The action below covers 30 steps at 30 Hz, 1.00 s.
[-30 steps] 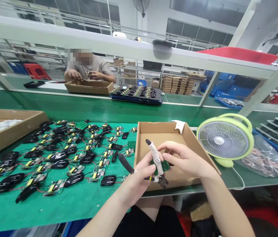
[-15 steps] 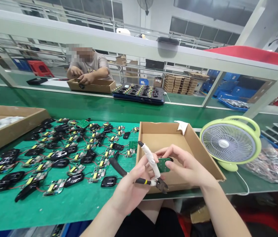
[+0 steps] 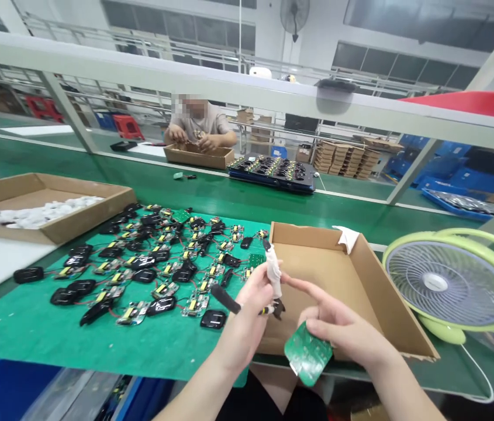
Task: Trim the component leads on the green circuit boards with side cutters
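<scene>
My left hand is closed around side cutters, one handle wrapped in white and the other black. Their dark jaws point down over the cardboard box. Between the thumb and fingers of my right hand is a green circuit board, tilted with its flat green side showing. The right index finger reaches out to the left hand's fingertips by the cutters. Left of my hands, several circuit boards wired to glossy black housings lie on a green mat.
An open cardboard box sits in front of me, a green fan at its right. Another box with white pieces is at the left. Across the bench, a person works over a box, beside a loaded black tray.
The circuit board has moved down and away from the cutters in my right hand, and its green side now faces me more. The view has swung left.
</scene>
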{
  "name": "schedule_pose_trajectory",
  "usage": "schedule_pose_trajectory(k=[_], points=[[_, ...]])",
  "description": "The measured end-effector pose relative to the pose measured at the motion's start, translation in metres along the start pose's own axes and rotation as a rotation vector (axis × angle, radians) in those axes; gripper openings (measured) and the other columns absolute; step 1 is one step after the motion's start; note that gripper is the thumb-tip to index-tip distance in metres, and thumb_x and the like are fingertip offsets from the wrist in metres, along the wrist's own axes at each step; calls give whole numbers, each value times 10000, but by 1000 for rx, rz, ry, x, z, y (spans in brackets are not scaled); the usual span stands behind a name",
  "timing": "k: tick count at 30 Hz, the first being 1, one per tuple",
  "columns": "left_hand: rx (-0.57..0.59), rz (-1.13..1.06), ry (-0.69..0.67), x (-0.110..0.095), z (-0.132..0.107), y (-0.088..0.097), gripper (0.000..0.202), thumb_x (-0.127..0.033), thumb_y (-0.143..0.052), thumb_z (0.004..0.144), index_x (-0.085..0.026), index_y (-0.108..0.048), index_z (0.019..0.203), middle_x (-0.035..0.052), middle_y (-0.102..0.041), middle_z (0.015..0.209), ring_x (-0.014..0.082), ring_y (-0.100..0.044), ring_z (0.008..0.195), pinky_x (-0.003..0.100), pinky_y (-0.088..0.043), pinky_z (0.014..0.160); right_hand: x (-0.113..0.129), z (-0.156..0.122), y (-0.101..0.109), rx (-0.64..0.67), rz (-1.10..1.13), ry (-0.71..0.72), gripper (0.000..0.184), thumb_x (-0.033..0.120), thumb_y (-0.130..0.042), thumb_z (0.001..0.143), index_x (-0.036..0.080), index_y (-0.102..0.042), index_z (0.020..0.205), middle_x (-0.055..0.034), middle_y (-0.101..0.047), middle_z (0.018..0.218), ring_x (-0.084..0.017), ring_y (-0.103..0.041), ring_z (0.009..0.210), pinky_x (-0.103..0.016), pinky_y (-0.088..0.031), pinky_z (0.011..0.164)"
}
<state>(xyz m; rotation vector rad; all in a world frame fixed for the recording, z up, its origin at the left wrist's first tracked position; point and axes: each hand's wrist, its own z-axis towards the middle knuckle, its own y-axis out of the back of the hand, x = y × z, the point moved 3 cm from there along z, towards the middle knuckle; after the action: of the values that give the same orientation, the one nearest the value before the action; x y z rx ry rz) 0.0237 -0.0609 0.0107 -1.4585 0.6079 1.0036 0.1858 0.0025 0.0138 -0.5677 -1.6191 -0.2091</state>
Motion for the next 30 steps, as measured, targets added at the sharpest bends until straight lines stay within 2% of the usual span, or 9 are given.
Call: schedule_pose_trajectory(k=[2,4,8,13,16,21,24,27,30], points=[[26,80,-43,4,-1,-1,551,-566,-700,834,-225,-614,1258,94,-616,1279,303,-494,1265,405,-377,1070,-7,4,-4,3,-1,-15,824,514,-730,900,262,-322,1570,58,-497,718,-96,-392,606,-229,-316,584],[37,199,-110,6,-2,-3,509,-526,-687,864,-252,-587,1282,84,-574,1333,298,-457,1317,411,-361,1103,-11,7,-6,-32,-26,-28,790,548,-752,867,249,-424,1521,44,-514,742,-112,-440,653,-254,-385,654],[53,408,-193,5,-5,-6,401,-421,-635,913,-257,-570,1272,91,-530,1338,289,-449,1326,425,-358,1124,-9,9,-11,-93,-144,-27,768,628,-704,857,251,-481,1488,-1,-602,788,-189,-561,770,-358,-494,821],[136,420,-133,4,-9,-13,344,-439,-587,923,-219,-548,1186,98,-553,1187,277,-530,1163,436,-414,1050,4,5,-12,-180,-583,67,594,549,-481,1000,240,-467,1508,-45,-663,788,-231,-614,743,-387,-555,783],[120,411,-140,6,-10,-16,343,-454,-592,912,-216,-530,1151,100,-526,1182,267,-526,1107,423,-425,1004,11,4,-9,-235,-717,135,556,488,-459,1012,248,-471,1513,-36,-674,743,-226,-621,674,-365,-576,718],[-38,497,-221,10,-5,-13,213,-371,-637,875,-222,-488,902,97,-492,1173,264,-495,1100,403,-414,976,14,3,-14,-166,-702,225,521,437,-539,947,369,-542,1463,-41,-721,746,-290,-680,659,-401,-603,622],[-73,497,-273,12,-4,-12,199,-360,-610,898,-227,-517,1013,98,-502,1160,260,-505,1071,409,-426,962,11,5,-20,-114,-696,234,512,402,-573,905,453,-573,1415,-27,-710,702,-326,-679,643,-438,-600,579],[-80,544,-322,11,-6,-13,358,-329,-605,908,-245,-504,1241,106,-524,1228,280,-497,1168,435,-384,1050,6,9,-27,-81,-669,207,518,400,-547,917,374,-576,1434,-49,-732,752,-309,-688,673,-418,-608,627],[-84,572,-372,7,-8,-12,248,-341,-567,941,-243,-540,1167,106,-550,1207,291,-503,1182,436,-374,1052,0,11,-28,-53,-640,181,535,431,-556,924,324,-565,1449,-63,-727,791,-285,-668,684,-398,-590,648]])
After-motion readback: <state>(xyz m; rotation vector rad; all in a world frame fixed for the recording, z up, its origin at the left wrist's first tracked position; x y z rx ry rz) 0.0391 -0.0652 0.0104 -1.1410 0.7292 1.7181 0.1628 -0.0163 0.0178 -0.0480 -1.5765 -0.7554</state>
